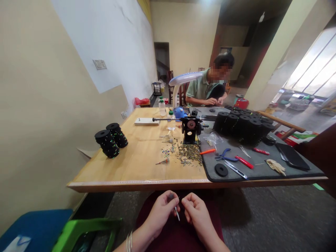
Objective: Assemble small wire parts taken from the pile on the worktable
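Note:
Below the front edge of the table, over my lap, my left hand [163,210] is closed round a thin white stick [177,214], which points down from the fingers. Its exact kind is too small to tell. Close beside it, my right hand [196,211] is pinched, thumb against fingers. Whatever lies in that pinch, perhaps a tiny dark piece, cannot be made out. On the table ahead lie a heap of small brass-and-dark parts [189,153], scattered coloured beads [168,151] and a small orange-tipped tool [163,161].
A black winding device [190,129] stands behind the heap. Black foam spools stand at left [107,144] and in a cluster at right [243,127]. Blue pliers [226,154] and a craft knife [236,169] lie on the grey mat [265,171]. A co-worker [202,87] sits opposite.

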`<state>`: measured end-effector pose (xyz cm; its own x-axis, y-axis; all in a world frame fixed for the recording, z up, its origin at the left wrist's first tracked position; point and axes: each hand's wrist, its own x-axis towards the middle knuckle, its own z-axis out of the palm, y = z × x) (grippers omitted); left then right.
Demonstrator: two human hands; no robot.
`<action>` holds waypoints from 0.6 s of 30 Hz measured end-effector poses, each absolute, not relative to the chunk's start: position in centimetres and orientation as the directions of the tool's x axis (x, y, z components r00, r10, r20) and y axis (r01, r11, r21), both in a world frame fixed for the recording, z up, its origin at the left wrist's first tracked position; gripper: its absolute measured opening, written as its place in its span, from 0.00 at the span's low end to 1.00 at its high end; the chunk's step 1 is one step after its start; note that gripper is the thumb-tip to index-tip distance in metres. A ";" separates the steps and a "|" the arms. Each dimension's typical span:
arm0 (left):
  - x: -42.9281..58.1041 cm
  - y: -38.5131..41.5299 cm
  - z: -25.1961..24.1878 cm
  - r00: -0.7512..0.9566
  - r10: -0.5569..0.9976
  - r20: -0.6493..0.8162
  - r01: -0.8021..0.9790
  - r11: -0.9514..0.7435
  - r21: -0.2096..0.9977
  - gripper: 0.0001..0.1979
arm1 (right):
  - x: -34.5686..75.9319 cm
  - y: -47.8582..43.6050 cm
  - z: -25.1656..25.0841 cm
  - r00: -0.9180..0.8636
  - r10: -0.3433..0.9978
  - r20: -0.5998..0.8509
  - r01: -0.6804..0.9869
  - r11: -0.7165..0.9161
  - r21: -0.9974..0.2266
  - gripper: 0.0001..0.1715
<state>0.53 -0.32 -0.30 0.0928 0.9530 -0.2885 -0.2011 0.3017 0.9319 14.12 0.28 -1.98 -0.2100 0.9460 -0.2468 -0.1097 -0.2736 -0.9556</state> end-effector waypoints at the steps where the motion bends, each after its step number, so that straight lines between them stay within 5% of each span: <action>1: 0.5 -0.3 -0.4 0.080 0.956 -0.282 -0.187 0.292 0.938 0.10 | 14.2 0.2 -1.9 -0.214 0.944 -0.251 -0.104 -0.277 -0.955 0.25; 18: 0.5 -0.3 -0.9 0.048 0.987 -0.152 -0.014 0.153 0.988 0.11 | 14.0 -0.5 -1.0 -0.304 0.895 -0.326 -0.109 -0.372 -0.922 0.21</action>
